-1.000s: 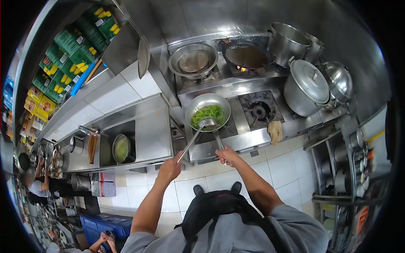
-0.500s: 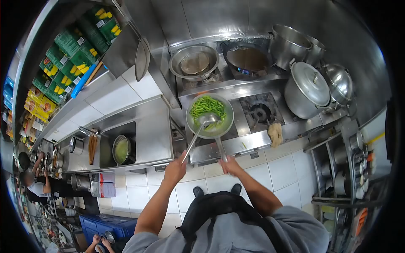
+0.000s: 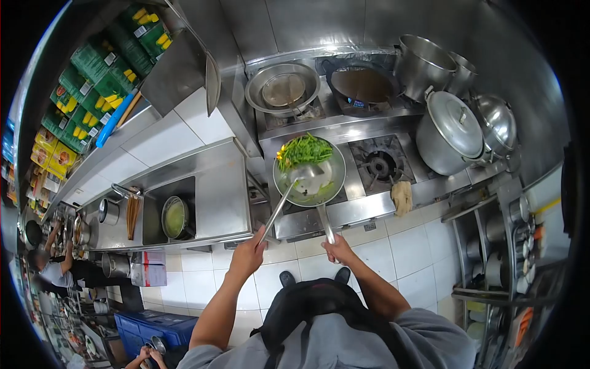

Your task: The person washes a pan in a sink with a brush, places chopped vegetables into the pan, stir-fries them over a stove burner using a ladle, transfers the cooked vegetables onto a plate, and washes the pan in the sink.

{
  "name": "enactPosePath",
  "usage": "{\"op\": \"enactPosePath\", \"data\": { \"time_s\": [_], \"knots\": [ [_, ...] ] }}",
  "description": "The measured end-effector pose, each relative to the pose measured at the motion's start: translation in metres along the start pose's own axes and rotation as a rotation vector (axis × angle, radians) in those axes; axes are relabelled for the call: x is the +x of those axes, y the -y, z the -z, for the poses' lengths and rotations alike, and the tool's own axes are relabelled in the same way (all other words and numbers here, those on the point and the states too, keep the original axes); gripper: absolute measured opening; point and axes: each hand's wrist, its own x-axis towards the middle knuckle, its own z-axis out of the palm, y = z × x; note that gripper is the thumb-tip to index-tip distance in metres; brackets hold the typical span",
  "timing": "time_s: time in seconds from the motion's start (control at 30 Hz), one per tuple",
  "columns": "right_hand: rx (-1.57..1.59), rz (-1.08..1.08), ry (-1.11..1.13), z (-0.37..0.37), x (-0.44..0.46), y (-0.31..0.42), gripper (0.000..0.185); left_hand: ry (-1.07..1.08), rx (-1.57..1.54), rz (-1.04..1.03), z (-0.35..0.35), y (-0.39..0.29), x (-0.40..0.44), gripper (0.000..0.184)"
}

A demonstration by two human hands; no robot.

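Left hand [image 3: 247, 255] grips ladle [image 3: 281, 206]; right hand [image 3: 338, 249] grips pan [image 3: 334, 169] by its handle [image 3: 326, 222]. Greens [image 3: 307, 151] lie against the pan's far edge.

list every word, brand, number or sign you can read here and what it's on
None can be read.
Green packs on the shelf: print and white labels, too small and blurred.
Yellow packs near them: print too blurred.
Red-and-white box: any marking too small.
Pan and ladle: no lettering visible.
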Motion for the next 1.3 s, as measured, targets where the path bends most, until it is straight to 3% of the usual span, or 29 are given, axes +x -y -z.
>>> {"op": "enactPosePath", "data": {
  "time_s": [0.17, 0.27, 0.37, 0.43, 0.6, 0.67, 0.8, 0.93, 1.0, 1.07, 1.1, 1.2, 1.23, 1.3],
  "knots": [
    [0.118, -0.086, 0.031, 0.004, 0.018, -0.011, 0.018, -0.009, -0.159, 0.038, 0.0, 0.0, -0.031, 0.052],
    [0.179, -0.153, 0.067, 0.004, 0.032, -0.018, 0.02, -0.102, -0.158, 0.095, -0.059, 0.013, 0.005, 0.048],
    [0.144, -0.232, 0.097, 0.004, 0.035, -0.016, 0.022, -0.165, -0.196, 0.027, -0.117, 0.026, 0.024, 0.051],
    [0.319, -0.315, 0.085, 0.006, 0.037, -0.008, 0.028, 0.051, -0.041, 0.017, -0.115, 0.024, 0.014, 0.053],
    [0.434, -0.374, 0.102, 0.007, 0.018, -0.004, 0.039, 0.179, 0.022, 0.187, -0.094, 0.054, 0.031, 0.054],
    [0.413, -0.357, 0.113, 0.004, 0.018, -0.007, 0.042, -0.081, -0.173, -0.007, -0.137, 0.069, 0.055, 0.055],
    [0.349, -0.326, 0.073, 0.01, 0.018, -0.008, 0.042, 0.242, 0.012, 0.113, -0.056, -0.007, 0.038, 0.054],
    [0.287, -0.301, 0.042, 0.012, 0.02, -0.009, 0.041, 0.201, 0.048, 0.054, -0.062, 0.046, 0.007, 0.054],
    [0.286, -0.303, 0.037, 0.011, 0.02, -0.007, 0.04, 0.215, -0.001, 0.092, -0.07, 0.056, 0.033, 0.052],
    [0.28, -0.31, 0.035, 0.008, 0.016, -0.008, 0.039, -0.027, -0.227, -0.045, -0.112, 0.071, 0.053, 0.051],
    [0.283, -0.314, 0.032, 0.007, 0.015, -0.008, 0.038, 0.131, -0.118, 0.172, -0.099, 0.043, 0.052, 0.052],
    [0.279, -0.298, 0.037, 0.012, 0.019, -0.008, 0.038, 0.135, -0.002, -0.002, -0.066, 0.05, 0.032, 0.053],
    [0.29, -0.294, 0.043, 0.011, 0.021, -0.011, 0.038, 0.218, 0.065, 0.108, -0.038, 0.039, 0.03, 0.054],
    [0.298, -0.297, 0.032, 0.009, 0.02, -0.014, 0.038, 0.156, 0.012, 0.172, -0.038, 0.038, 0.046, 0.054]
  ]
}}
